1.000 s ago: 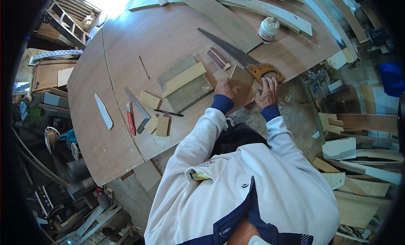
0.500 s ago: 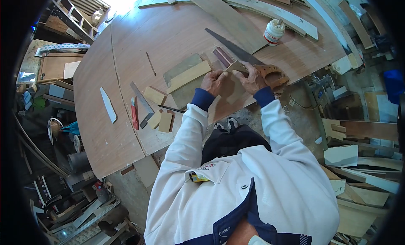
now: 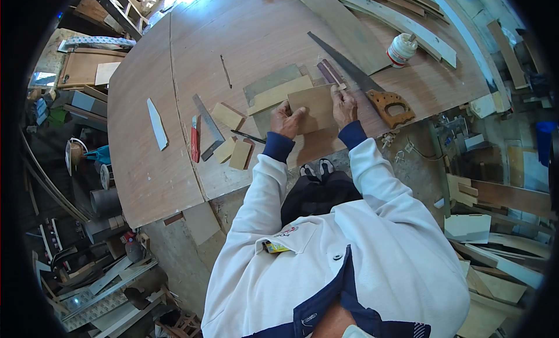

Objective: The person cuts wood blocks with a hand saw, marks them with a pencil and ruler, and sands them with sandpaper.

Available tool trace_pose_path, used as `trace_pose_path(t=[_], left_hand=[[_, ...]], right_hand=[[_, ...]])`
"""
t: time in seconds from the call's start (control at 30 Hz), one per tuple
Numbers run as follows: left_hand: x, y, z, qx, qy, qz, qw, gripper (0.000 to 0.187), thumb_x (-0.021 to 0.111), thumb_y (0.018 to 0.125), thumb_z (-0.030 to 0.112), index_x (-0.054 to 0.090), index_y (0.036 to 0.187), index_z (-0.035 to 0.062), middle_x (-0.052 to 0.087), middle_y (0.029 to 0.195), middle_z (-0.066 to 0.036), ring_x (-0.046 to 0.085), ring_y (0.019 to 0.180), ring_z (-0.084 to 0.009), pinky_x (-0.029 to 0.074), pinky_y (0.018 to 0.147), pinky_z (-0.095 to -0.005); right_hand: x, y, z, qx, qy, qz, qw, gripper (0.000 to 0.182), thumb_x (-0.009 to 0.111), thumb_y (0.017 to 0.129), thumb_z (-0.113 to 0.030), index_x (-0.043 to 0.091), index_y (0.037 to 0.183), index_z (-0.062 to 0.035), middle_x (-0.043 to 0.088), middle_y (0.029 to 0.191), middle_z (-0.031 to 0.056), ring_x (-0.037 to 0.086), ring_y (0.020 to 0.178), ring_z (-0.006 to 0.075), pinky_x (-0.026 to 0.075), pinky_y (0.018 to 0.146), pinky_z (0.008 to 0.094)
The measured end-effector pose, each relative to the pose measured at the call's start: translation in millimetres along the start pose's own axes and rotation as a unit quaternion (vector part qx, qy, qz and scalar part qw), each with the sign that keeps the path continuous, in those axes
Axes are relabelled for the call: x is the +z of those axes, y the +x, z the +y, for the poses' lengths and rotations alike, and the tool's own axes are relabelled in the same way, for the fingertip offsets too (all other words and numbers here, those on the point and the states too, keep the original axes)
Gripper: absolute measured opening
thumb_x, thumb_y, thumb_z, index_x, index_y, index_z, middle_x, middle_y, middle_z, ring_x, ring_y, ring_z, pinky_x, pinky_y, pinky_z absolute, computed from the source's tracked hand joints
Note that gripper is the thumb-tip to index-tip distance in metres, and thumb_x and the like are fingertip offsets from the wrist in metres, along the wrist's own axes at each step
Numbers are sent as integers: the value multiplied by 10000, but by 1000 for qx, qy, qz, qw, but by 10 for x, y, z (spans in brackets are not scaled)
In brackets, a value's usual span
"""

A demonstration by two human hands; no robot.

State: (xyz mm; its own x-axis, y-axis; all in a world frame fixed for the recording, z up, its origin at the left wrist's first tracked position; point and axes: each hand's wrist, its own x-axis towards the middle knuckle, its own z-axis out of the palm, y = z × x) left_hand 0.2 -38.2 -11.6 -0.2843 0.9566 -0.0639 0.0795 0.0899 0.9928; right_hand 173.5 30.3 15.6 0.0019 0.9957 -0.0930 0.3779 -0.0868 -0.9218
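Note:
Between my hands is a thin rectangular wooden board, its broad face turned up toward me. My left hand grips its left edge, thumb lying on the face. At the right edge my right hand is closed on the board, fingertips near the top corner. Just beyond lies a block wrapped in dark reddish sandpaper. A light wood strip rests on a greyish flat panel, partly behind the board. To the right of my right hand is a handsaw with a wooden handle.
Left of my hands lie small wood blocks, a black pencil-like stick, a try square, a red-handled cutter and a white pointed piece. A white glue jar stands at the right, near long boards.
The board has turned from tilted nearly edge-on to showing its broad face. My right hand has moved to its right edge, and the view has shifted slightly.

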Motion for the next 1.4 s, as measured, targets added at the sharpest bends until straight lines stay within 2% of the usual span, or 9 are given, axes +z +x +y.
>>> trace_pose_path(t=[0.17, 0.23, 0.3, 0.47, 0.67, 1.07, 1.27, 1.37, 1.4], left_hand=[[-225, 35, 430, -50, 239, 47, 969, 222, 566, 925, 220, 628, 921, 6, 649, 674, -118, 628, 646, -127, 497, 592, -262], [-274, 36, 522, -69, -17, 163, 984, 277, 493, 967, 247, 570, 1102, 17, 675, 878, -85, 629, 633, -142, 472, 571, -263], [-332, -7, 560, -83, -28, 177, 980, 253, 504, 955, 188, 540, 1130, 10, 676, 922, -94, 652, 679, -164, 483, 581, -262], [-151, -224, 749, -64, -149, -4, 987, 298, 560, 919, 100, 516, 1187, -23, 647, 1042, -114, 656, 811, -168, 529, 650, -272], [-91, -82, 598, 7, -98, 64, 993, 355, 580, 903, 58, 513, 1244, -13, 641, 1081, -92, 617, 938, -136, 526, 754, -273], [-628, -85, 473, 6, 0, 82, 997, 362, 583, 880, 113, 550, 1223, 3, 662, 975, -123, 605, 811, -130, 494, 725, -269], [-1724, -425, 132, -54, 326, 361, 872, 190, 599, 822, 158, 644, 965, 41, 661, 899, -154, 641, 837, -314, 503, 769, -376], [-2226, -517, -118, -72, 502, 387, 770, 246, 584, 829, 185, 612, 1048, 75, 634, 1048, -144, 595, 1003, -321, 469, 874, -437], [-2272, -513, -76, -193, 524, 402, 725, 302, 588, 836, 217, 578, 1111, 94, 599, 1126, -138, 547, 1085, -322, 436, 912, -489]], right_hand=[[102, -145, 94, -67, 161, -81, 981, 318, 591, 921, -295, 625, 986, 14, 658, 864, 130, 606, 800, 203, 474, 740, 350], [62, -188, -93, 22, 316, 13, 949, 234, 596, 925, -218, 608, 1030, -9, 639, 931, 56, 561, 806, 143, 466, 764, 300], [-19, -124, -89, 52, 355, 22, 933, 237, 603, 922, -199, 601, 1087, -30, 634, 982, 44, 578, 868, 141, 480, 784, 296], [46, -171, -283, 100, 463, 45, 879, 220, 597, 926, -181, 578, 1080, -26, 612, 1040, 63, 564, 923, 149, 464, 832, 293], [198, -536, -217, 166, 539, -143, 813, 302, 679, 836, -60, 583, 1123, -68, 631, 1028, 40, 612, 961, 167, 512, 828, 323], [382, -649, -82, 148, 337, -260, 893, 254, 690, 833, -133, 613, 1059, -45, 658, 955, 55, 650, 776, 151, 542, 693, 285], [495, -619, -223, 256, 393, -224, 854, 275, 642, 880, -163, 576, 1106, -21, 652, 986, 81, 668, 855, 192, 559, 717, 294], [578, -628, -226, 247, 371, -228, 866, 233, 612, 913, -193, 576, 1079, -33, 639, 1021, 69, 671, 867, 181, 564, 692, 304], [602, -640, -221, 247, 371, -224, 867, 233, 612, 913, -193, 576, 1079, -33, 639, 1021, 69, 671, 867, 181, 564, 692, 304]])
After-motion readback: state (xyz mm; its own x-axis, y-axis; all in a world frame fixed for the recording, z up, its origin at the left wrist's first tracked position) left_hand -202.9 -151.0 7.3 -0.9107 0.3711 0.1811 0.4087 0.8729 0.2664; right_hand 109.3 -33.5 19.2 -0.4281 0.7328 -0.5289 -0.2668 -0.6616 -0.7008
